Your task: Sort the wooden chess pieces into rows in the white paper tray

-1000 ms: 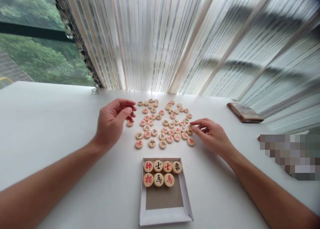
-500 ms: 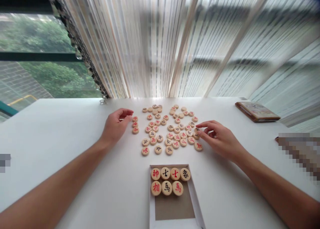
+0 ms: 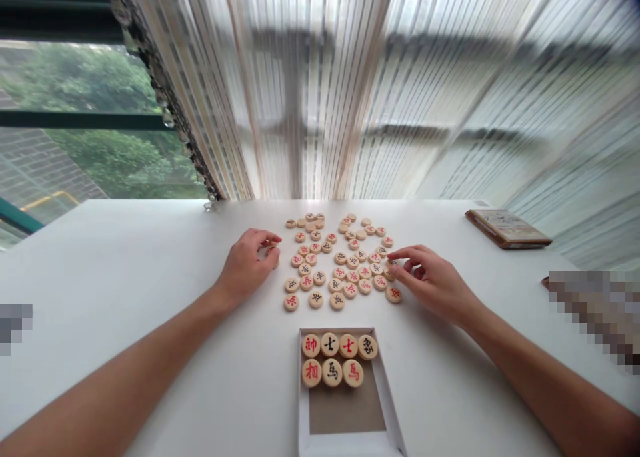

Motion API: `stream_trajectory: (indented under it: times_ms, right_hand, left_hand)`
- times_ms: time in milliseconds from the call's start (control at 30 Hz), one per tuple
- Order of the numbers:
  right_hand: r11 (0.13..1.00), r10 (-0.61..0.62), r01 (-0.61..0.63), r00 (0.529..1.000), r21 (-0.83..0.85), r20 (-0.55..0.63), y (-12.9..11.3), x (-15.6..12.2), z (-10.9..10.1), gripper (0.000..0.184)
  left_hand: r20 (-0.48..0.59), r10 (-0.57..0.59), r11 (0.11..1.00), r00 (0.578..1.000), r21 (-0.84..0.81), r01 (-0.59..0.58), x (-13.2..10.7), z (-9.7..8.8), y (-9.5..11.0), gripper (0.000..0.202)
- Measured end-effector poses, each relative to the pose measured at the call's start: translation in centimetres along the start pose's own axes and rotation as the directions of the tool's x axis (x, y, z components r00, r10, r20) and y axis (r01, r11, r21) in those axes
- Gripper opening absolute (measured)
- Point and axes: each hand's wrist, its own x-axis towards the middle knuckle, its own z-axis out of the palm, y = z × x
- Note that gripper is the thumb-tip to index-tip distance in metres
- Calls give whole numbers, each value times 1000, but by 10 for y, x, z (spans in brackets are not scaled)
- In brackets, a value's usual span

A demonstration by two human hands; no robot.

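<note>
Several round wooden chess pieces [image 3: 340, 260] with red or black characters lie loose on the white table [image 3: 125, 290]. My left hand [image 3: 249, 267] rests at the left edge of the group, its fingers curled down and pinched round a piece there. My right hand [image 3: 433, 282] is at the group's right edge, with thumb and forefinger closed on a piece. In front of me stands a shallow white box tray [image 3: 301, 410] with a brown bottom. It holds several larger pieces [image 3: 333, 358] in two rows at its far end.
A flat brown box [image 3: 507, 228] lies at the far right of the table. A striped sheer curtain [image 3: 375, 90] hangs behind the table, with a window [image 3: 85, 137] onto trees at the left. A blurred patch [image 3: 595, 310] covers something at the right edge.
My left hand has dropped from above the table onto the pieces at the left edge and closed over them. My right hand has stayed at the right edge. The camera has tilted a little.
</note>
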Motion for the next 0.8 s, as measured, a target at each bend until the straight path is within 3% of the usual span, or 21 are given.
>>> stream_trajectory:
  times_ms: [167, 433, 800]
  right_hand:
    - [1000, -12, 12, 1000, -25, -8, -2, -1, 1, 35]
    - [1000, -6, 6, 1000, -30, -17, -3, -2, 1, 39]
    - [1000, 7, -7, 1000, -18, -11, -5, -3, 0, 37]
  left_hand:
    - [16, 35, 999, 999, 8, -36, -1, -1, 3, 22]
    - [-35, -50, 996, 998, -71, 47, 1, -1, 0, 24]
    - [-12, -63, 995, 998, -83, 62, 2, 0, -1, 24]
